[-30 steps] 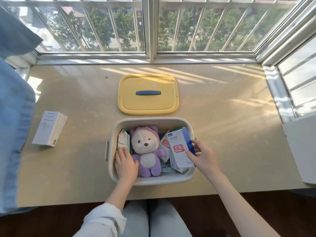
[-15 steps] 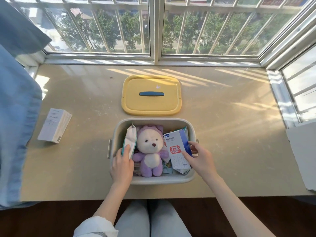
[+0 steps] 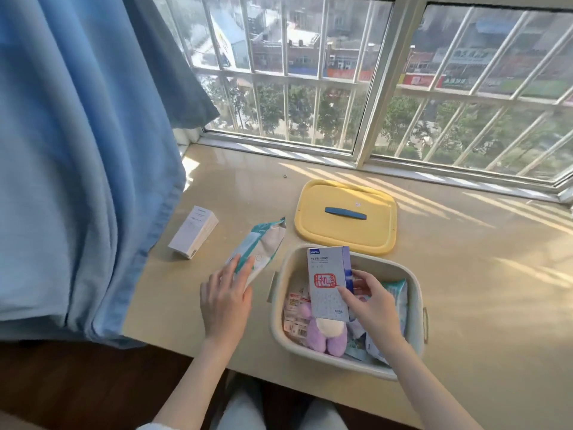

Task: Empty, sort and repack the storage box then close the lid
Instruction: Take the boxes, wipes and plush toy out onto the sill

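A pale beige, glossy stone window ledge runs below the barred window, striped with sunlight at its far right. On it sit a cream, round-cornered plastic storage box, a flat yellow plastic lid with a blue handle just behind the box, and a slim white cardboard carton well to the left. A tiny dark speck lies near the window frame.

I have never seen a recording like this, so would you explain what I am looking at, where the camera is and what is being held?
There is no machine: a person wears a camera on the head, looking down at their bare hands. The left hand holds a teal-and-white packet over the ledge; the right hand holds a pale blue carton above the open storage box, where a purple plush toy lies. A yellow lid and a white box lie on the ledge.
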